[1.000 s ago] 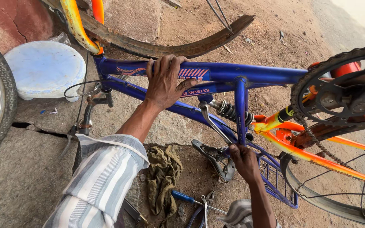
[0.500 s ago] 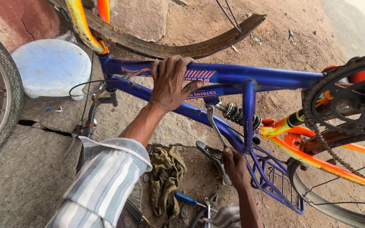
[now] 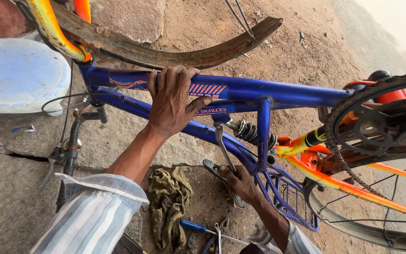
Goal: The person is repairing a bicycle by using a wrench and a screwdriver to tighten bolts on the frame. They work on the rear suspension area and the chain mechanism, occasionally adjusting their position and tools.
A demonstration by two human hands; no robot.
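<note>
An upturned bicycle with a blue frame fills the view. My left hand is clamped over the blue top tube, fingers wrapped over its far side. My right hand is lower down, beside the blue seat tube, and is closed around the lower end of a grey metal spanner. The spanner's upper end sits at a bolt next to the coiled shock spring. Its lower end is hidden in my fist.
A rusty mudguard arches above the frame. The chainring and chain are at the right, over orange stays. On the ground lie a green rag, a blue-handled screwdriver and pliers. A pale round seat stands at the left.
My right hand has shifted a little left and down along the seat tube with the spanner. My left hand has kept its hold on the top tube.
</note>
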